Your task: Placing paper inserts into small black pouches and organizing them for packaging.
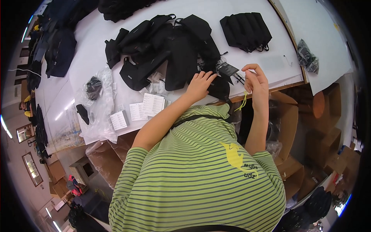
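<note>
My left hand (200, 86) lies with its fingers stretched over a small black fabric bag (219, 88) at the table's front edge. To its right, my right hand (256, 80) is raised, thumb and forefinger pinched together; what is between them is too thin to make out. A yellow-green cord (243, 102) hangs beside that hand. Black hang tags (228, 69) with thin dark strings lie between the two hands. Just beyond is a loose heap of black fabric bags (181, 58).
Stacked black bags (246, 31) lie at the far right of the white table (201, 8). White printed cards (154, 103) and clear plastic bags (101, 116) lie left of my left arm. A plastic-wrapped dark bundle (307, 57) is at the right. Cardboard boxes (288, 127) stand below the edge.
</note>
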`<action>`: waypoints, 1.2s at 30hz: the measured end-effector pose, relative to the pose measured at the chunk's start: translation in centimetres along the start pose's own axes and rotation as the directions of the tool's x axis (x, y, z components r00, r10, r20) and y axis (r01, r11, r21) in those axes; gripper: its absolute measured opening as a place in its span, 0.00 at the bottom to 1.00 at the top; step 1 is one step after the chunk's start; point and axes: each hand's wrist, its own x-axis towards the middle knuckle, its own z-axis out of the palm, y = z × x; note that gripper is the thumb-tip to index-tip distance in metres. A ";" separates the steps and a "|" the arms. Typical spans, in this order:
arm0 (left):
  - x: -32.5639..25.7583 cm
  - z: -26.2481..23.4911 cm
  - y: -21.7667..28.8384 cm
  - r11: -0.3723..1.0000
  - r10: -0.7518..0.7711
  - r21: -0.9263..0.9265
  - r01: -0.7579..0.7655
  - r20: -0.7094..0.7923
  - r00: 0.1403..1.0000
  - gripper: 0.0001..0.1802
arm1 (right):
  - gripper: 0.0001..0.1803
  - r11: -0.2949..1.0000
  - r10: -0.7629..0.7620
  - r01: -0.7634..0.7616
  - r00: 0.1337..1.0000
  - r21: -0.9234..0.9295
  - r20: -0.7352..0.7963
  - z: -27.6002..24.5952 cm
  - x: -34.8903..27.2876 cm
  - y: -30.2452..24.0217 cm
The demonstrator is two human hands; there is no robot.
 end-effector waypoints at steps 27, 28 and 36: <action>-12.8 -3.5 -1.1 0.192 -0.549 -0.937 0.291 0.143 0.823 0.14 | 0.10 0.952 0.246 -0.139 0.879 -0.273 0.409 3.3 -1.2 6.4; -13.2 -3.4 -1.0 0.194 -0.551 -0.937 0.291 0.142 0.823 0.14 | 0.10 0.952 0.245 -0.138 0.878 -0.271 0.411 3.8 -1.3 6.9; -10.5 -11.2 4.4 0.821 -0.368 -0.540 0.183 -0.256 0.894 0.09 | 0.11 0.940 0.333 -0.331 0.839 -0.081 0.431 7.1 -1.6 8.4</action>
